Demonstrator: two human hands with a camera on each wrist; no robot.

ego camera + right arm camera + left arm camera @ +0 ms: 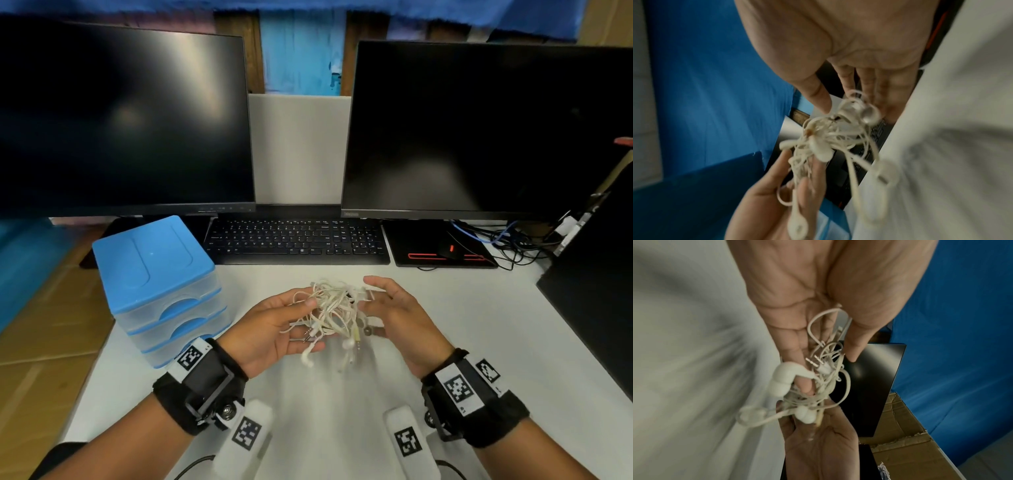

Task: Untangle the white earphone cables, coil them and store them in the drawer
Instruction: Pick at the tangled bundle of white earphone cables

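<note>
As the left hand [270, 329] pinches tangled white earphone cables [334, 308], the spread right hand [400, 318] touches them.

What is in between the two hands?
The tangled white earphone cables: the left hand grips them, the right hand touches them. The head view shows it.

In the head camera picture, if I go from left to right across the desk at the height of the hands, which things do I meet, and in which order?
Blue drawer unit → left hand → tangled white earphone cables → right hand.
</note>
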